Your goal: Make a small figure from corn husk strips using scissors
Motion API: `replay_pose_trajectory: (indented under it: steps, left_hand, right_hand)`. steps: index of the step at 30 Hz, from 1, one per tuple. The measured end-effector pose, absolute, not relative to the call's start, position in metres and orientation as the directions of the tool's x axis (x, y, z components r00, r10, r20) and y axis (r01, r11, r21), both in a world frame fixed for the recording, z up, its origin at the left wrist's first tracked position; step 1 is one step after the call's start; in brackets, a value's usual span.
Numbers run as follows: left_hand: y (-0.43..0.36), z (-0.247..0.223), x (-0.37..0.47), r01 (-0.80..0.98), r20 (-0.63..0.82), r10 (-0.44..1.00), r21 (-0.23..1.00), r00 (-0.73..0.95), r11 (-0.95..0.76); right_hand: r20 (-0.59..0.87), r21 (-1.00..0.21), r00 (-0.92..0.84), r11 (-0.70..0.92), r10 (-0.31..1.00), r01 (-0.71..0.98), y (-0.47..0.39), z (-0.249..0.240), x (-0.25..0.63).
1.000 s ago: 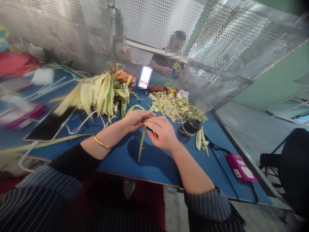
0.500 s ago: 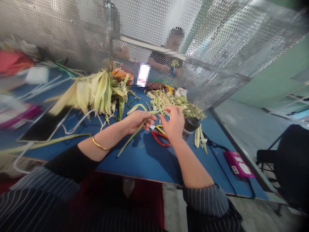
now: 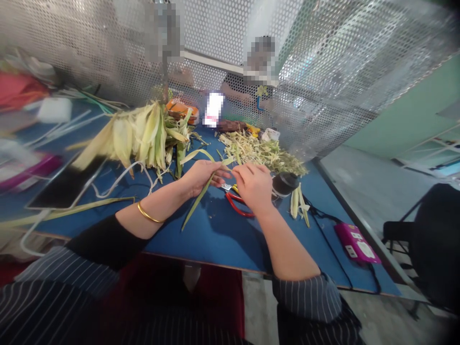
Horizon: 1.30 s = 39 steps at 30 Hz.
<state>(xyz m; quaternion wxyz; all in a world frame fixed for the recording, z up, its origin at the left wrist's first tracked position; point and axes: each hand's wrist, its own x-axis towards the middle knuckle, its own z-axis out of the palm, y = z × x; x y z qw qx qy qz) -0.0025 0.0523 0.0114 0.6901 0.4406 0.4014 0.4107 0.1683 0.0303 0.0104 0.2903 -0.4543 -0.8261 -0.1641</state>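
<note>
My left hand (image 3: 201, 176) and my right hand (image 3: 251, 184) meet over the blue table (image 3: 215, 239), both pinching a long green leaf strip (image 3: 197, 199) that slants down to the left below them. Red-handled scissors (image 3: 235, 205) lie on the table just under my right hand, partly hidden by it. A gold bangle circles my left wrist.
A pile of pale husks (image 3: 140, 134) lies at the back left and a heap of green trimmings (image 3: 262, 153) at the back right. A black round object (image 3: 285, 182), cut pieces (image 3: 298, 203), a pink device (image 3: 355, 242), a dark tablet (image 3: 61, 184) and white cables surround the hands. People sit behind the perforated screen.
My right hand set the red scissors down on the table, reached up to the leaf's far end, then came back down beside my left hand. The leaf's lower end swung left.
</note>
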Motion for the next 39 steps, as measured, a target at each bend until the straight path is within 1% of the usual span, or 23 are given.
replay_pose_trajectory:
  steps: [2, 4, 6, 10, 13, 16, 18, 20, 22, 24, 26, 27, 28, 30, 32, 33, 34, 37, 39]
  left_hand:
    - [0.053, 0.013, -0.003, -0.201, -0.181, 0.949, 0.951, 0.257, 0.235]
    - [0.053, 0.015, -0.004, -0.217, -0.168, 0.960, 0.952, 0.223, 0.217]
    - [0.054, 0.015, -0.005, -0.294, -0.180, 0.949, 0.921, 0.258, 0.255]
    - [0.056, 0.013, -0.006, -0.492, -0.218, 0.907, 0.782, 0.359, 0.383]
    - [0.058, 0.013, -0.007, -0.537, -0.222, 0.886, 0.727, 0.406, 0.428]
    - [0.056, 0.015, -0.006, -0.504, -0.238, 0.894, 0.757, 0.378, 0.415]
    - [0.053, 0.016, -0.003, -0.451, -0.220, 0.919, 0.819, 0.326, 0.356]
    - [0.049, 0.016, 0.000, -0.366, -0.190, 0.931, 0.880, 0.311, 0.302]
    - [0.044, 0.014, 0.004, -0.268, -0.172, 0.919, 0.923, 0.355, 0.277]
    - [0.040, 0.011, 0.008, -0.179, -0.165, 0.887, 0.948, 0.431, 0.263]
    - [0.036, 0.007, 0.012, -0.108, -0.159, 0.845, 0.963, 0.510, 0.247]
    - [0.033, 0.005, 0.014, -0.078, -0.156, 0.826, 0.969, 0.542, 0.234]
    - [0.031, 0.004, 0.016, -0.051, -0.152, 0.810, 0.974, 0.567, 0.219]
    - [0.026, 0.001, 0.019, -0.013, -0.153, 0.780, 0.979, 0.607, 0.202]
    - [0.022, 0.000, 0.022, 0.004, -0.183, 0.753, 0.973, 0.632, 0.233]
    - [0.022, 0.000, 0.023, 0.003, -0.210, 0.742, 0.963, 0.636, 0.269]
    - [0.022, 0.001, 0.023, -0.008, -0.239, 0.733, 0.949, 0.637, 0.316]
    - [0.031, 0.002, 0.019, -0.095, -0.318, 0.710, 0.874, 0.628, 0.476]
    - [0.042, 0.003, 0.012, -0.179, -0.353, 0.710, 0.811, 0.609, 0.557]
  right_hand:
    - [0.589, -0.015, -0.433, 0.544, 0.683, 0.839, 0.029, 0.008, 0.165]
    - [0.553, -0.048, -0.421, 0.531, 0.719, 0.846, 0.027, 0.007, 0.162]
    - [0.529, -0.100, -0.375, 0.496, 0.761, 0.863, 0.026, 0.006, 0.159]
    - [0.485, -0.197, -0.311, 0.448, 0.818, 0.872, 0.025, 0.008, 0.159]
    - [0.467, -0.224, -0.298, 0.438, 0.832, 0.871, 0.025, 0.009, 0.160]
    - [0.496, -0.240, -0.296, 0.457, 0.816, 0.857, 0.027, 0.011, 0.163]
    - [0.568, -0.302, -0.249, 0.480, 0.785, 0.824, 0.028, 0.012, 0.164]
    - [0.662, -0.357, -0.164, 0.500, 0.731, 0.789, 0.028, 0.014, 0.165]
    - [0.726, -0.356, -0.115, 0.513, 0.679, 0.781, 0.026, 0.017, 0.166]
    - [0.748, -0.321, -0.121, 0.516, 0.652, 0.794, 0.025, 0.020, 0.166]
    - [0.719, -0.304, -0.166, 0.519, 0.676, 0.799, 0.025, 0.020, 0.164]
    - [0.684, -0.319, -0.189, 0.522, 0.705, 0.791, 0.025, 0.020, 0.163]
    - [0.635, -0.358, -0.208, 0.522, 0.744, 0.774, 0.026, 0.019, 0.162]
    - [0.511, -0.495, -0.228, 0.501, 0.829, 0.710, 0.027, 0.017, 0.159]
    - [0.419, -0.639, -0.219, 0.457, 0.881, 0.619, 0.027, 0.016, 0.157]
    - [0.407, -0.686, -0.203, 0.445, 0.890, 0.576, 0.026, 0.017, 0.156]
    - [0.426, -0.711, -0.175, 0.448, 0.888, 0.542, 0.025, 0.018, 0.155]
    - [0.554, -0.689, -0.114, 0.531, 0.825, 0.494, 0.017, 0.021, 0.153]
    - [0.627, -0.630, -0.140, 0.604, 0.767, 0.488, 0.012, 0.021, 0.152]
